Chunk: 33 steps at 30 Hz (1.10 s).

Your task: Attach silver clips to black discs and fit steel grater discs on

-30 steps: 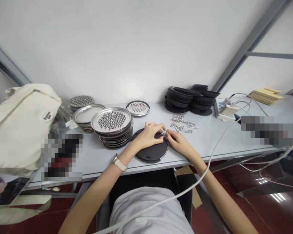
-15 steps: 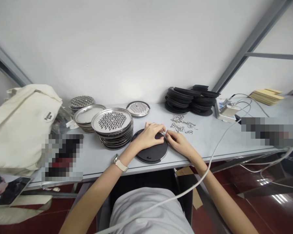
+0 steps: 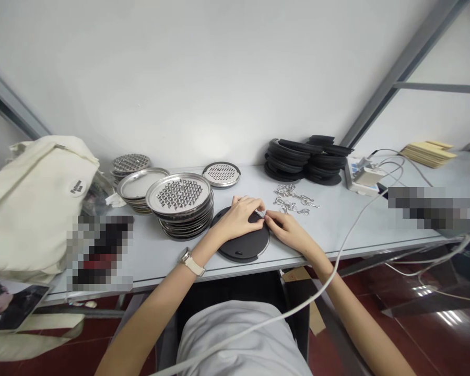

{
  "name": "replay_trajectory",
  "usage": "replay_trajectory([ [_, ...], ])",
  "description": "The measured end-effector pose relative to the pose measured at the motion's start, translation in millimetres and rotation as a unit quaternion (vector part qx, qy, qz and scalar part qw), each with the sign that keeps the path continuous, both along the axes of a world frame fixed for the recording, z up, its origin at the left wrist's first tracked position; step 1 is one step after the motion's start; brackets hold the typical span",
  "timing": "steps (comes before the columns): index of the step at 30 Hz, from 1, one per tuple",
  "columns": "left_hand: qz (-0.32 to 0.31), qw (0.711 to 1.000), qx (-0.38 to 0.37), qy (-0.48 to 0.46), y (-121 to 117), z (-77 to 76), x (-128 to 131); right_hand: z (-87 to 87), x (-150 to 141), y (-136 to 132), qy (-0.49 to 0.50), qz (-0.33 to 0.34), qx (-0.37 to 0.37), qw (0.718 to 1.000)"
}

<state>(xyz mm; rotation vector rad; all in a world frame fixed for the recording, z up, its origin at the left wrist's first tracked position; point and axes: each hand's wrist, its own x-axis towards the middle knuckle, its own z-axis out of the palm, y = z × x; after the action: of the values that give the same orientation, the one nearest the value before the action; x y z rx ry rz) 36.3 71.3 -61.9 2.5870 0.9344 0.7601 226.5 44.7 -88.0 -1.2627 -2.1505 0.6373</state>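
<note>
A black round disc (image 3: 247, 243) lies on the table in front of me, a small slot near its front edge. My left hand (image 3: 241, 218) rests over its far part with bent fingers, gripping the disc by the upper right edge. My right hand (image 3: 289, 230) is closed in a pinch at that same edge, its fingertips close to the left ones. Between them shows a thin bit of metal wire (image 3: 261, 213), mostly hidden by fingers. Beyond my right hand lie several loose bent wire clips (image 3: 292, 198).
Stacked steel grater discs (image 3: 180, 196) stand left, with more stacks behind. One perforated disc (image 3: 221, 173) lies at the back. Black rings (image 3: 288, 156) are piled at the wall. A power strip (image 3: 362, 180) sits right; a white cable (image 3: 337, 261) crosses before me. A cream bag (image 3: 35, 203) is far left.
My right fingertips have shifted very slightly to the left and down at the disc's edge. My left hand and the disc stay in place.
</note>
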Motion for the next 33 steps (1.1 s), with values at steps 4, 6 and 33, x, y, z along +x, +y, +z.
replay_trajectory([
  [4, 0.0, 1.0, 0.006, 0.005, -0.2, 0.3, -0.2, -0.5, -0.1, 0.0, -0.001, -0.003, 0.002, 1.0],
  [6, 0.0, 1.0, 0.006, 0.007, -0.5, 0.7, -0.1, -0.1, -0.4, -0.3, 0.003, -0.005, 0.001, 1.0],
  [33, 0.0, 1.0, -0.029, 0.0, -0.5, 1.5, 0.5, -2.0, -0.2, 0.0, 0.046, -0.033, -0.015, 0.998],
])
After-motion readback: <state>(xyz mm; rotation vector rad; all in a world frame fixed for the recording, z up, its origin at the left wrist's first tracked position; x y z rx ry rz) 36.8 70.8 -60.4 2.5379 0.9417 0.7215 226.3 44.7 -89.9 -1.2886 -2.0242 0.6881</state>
